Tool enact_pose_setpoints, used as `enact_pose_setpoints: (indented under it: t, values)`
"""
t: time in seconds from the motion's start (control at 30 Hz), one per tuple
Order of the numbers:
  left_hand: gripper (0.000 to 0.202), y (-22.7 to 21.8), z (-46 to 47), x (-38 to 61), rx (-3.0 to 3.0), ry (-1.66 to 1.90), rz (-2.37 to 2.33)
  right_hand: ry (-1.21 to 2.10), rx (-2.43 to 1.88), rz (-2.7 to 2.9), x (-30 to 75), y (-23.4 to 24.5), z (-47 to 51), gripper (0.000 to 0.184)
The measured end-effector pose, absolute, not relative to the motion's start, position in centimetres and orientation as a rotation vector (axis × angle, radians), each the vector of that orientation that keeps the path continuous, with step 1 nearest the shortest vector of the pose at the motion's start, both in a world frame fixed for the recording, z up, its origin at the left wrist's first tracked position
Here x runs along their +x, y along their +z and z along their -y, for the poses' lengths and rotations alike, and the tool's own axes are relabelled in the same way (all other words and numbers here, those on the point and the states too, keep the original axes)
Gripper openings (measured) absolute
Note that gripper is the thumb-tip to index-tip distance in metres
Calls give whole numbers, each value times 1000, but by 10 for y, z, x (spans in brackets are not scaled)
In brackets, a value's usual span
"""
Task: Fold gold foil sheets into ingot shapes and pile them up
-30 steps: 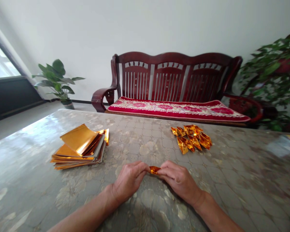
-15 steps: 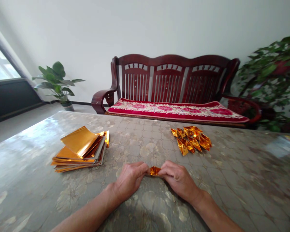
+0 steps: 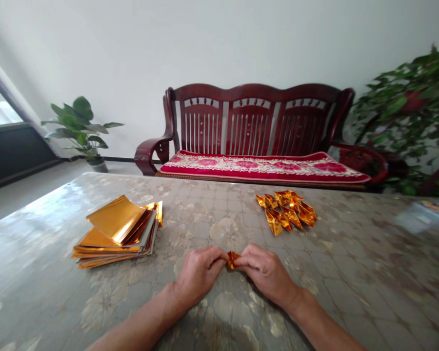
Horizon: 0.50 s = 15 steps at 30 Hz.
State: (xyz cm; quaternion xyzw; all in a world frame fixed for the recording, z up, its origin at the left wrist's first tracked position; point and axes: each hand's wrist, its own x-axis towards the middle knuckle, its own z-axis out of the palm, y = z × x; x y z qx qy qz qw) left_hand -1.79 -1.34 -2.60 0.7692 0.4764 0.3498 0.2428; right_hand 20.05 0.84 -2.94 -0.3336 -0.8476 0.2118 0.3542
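Observation:
Between my two hands, just above or on the table, is a small folded gold foil paper ingot (image 3: 233, 260). The fingers of my left hand (image 3: 204, 267) pinch its left end. Its right end is pinched by my right hand (image 3: 265, 269), and the fingertips cover part of it. To the far right of my hands lies a cluster of several folded gold paper ingots (image 3: 289, 212). On the left sits an uneven stack of gold foil paper sheets (image 3: 117, 231), with the top sheets askew.
A patterned cover lies over the table (image 3: 190, 209). Near its right edge is a clear plastic bag (image 3: 422, 216). Behind the table stands a dark red wooden bench (image 3: 249, 124) with a red floral cushion (image 3: 263, 166). Potted plants stand at left (image 3: 82, 126) and right (image 3: 406, 117).
My hands have drawn slightly closer together, and the ingot between them looks narrower and turned. The whole view has shifted a little. The stack and the cluster look unchanged.

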Motion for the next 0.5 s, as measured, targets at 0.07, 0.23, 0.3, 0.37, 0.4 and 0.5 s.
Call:
enact_pose_setpoints:
  t: [0.07,0.23,0.3,0.37,0.4,0.5]
  values:
    - [17,-26,12,-16,2088,970,-1291,567,-865,2183,200,-30,-8,17]
    - [15,-28,9,-17,2010,965,-1239,627,-843,2165,198,-28,-8,15]
    - [13,-29,9,-18,1987,960,-1230,647,-826,2165,198,-28,-8,15]
    - [12,-30,9,-18,1976,963,-1224,661,-804,2165,198,-28,-7,16]
    - [12,-30,10,-18,1974,967,-1219,667,-797,2163,198,-28,-7,16]
    - [12,-30,10,-18,1990,979,-1190,689,-797,2153,198,-30,-6,17]
